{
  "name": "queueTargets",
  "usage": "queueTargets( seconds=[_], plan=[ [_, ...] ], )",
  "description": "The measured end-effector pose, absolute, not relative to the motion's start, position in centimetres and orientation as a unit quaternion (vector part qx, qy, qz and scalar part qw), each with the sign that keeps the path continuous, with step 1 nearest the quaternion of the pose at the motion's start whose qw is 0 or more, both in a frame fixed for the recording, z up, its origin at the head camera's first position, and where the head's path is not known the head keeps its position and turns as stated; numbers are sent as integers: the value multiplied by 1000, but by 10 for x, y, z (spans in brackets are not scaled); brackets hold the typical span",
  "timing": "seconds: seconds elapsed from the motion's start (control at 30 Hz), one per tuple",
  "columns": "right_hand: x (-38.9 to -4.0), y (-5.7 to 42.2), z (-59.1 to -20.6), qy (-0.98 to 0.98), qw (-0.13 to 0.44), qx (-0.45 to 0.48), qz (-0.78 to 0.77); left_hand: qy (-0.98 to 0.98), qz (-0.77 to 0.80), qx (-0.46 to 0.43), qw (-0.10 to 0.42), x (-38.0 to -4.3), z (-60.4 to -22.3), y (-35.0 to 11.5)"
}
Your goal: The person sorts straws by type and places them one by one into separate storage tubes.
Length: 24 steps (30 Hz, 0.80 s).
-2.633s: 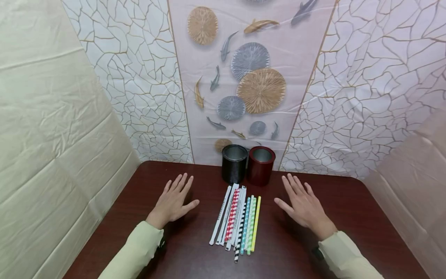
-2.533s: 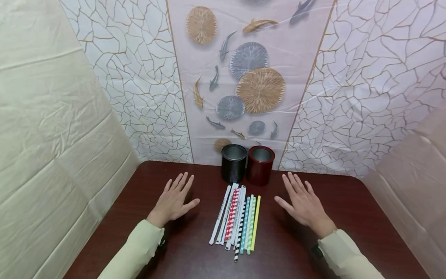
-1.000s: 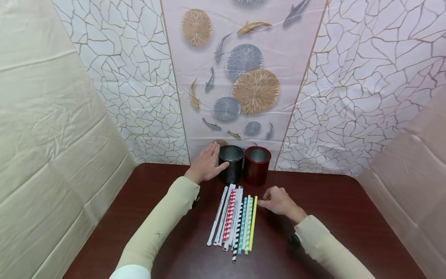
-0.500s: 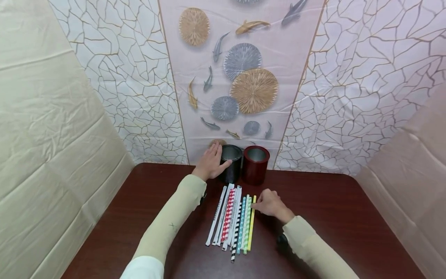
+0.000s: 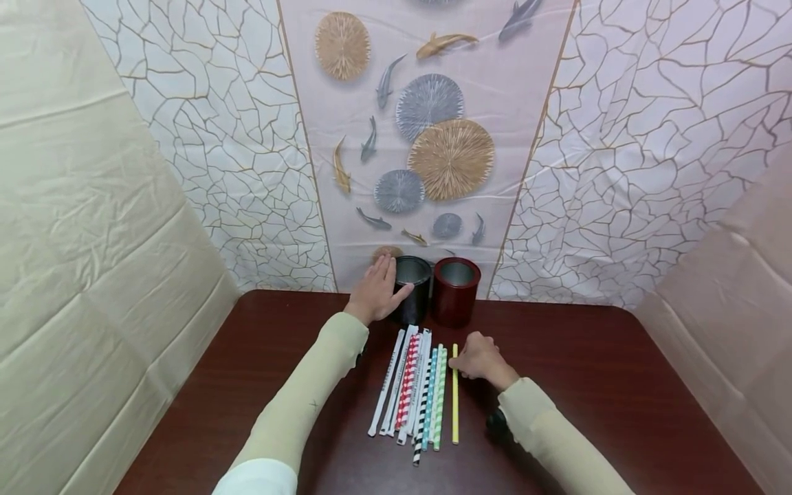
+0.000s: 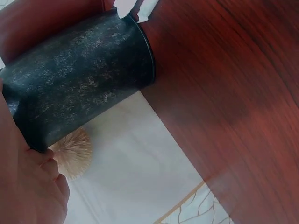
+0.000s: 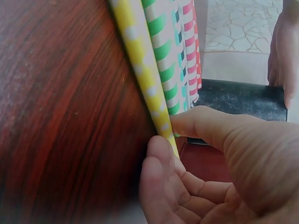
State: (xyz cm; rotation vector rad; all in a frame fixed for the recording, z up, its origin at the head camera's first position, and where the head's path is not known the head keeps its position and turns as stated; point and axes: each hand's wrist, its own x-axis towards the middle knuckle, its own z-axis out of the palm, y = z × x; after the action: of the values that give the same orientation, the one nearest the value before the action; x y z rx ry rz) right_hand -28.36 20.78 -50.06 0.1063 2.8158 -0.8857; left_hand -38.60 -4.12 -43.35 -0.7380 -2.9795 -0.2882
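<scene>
Viewing from right wrist reveals dotted yellow straw [image 7: 146,70].

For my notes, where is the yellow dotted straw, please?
In the head view, the yellow dotted straw is right of the green-striped white straw, pinched near its far end by the right hand.

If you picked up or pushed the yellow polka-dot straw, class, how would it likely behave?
Pinched in the right hand, the yellow polka-dot straw shows no bend, so it should feel fairly stiff. Being slender, it is probably light. Its rounded sides suggest it may roll if nudged sideways.
</scene>
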Motion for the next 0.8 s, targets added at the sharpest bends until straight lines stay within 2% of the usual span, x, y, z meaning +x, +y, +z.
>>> queueTargets(
  seconds=[0.23, 0.53, 0.8],
  plan=[
    [-284, 207, -498, 941, 109, 44, -316, -967, -78, -239, 26, -385, -432, -43],
    [-278, 210, -490, 936, 94, 30, -338, -969, -62, -237, 23, -384, -434, -42],
    [-282, 212, -459, 941, 63, -3, -333, -969, -65, -235, 21, -385, -431, -42]
  ],
)
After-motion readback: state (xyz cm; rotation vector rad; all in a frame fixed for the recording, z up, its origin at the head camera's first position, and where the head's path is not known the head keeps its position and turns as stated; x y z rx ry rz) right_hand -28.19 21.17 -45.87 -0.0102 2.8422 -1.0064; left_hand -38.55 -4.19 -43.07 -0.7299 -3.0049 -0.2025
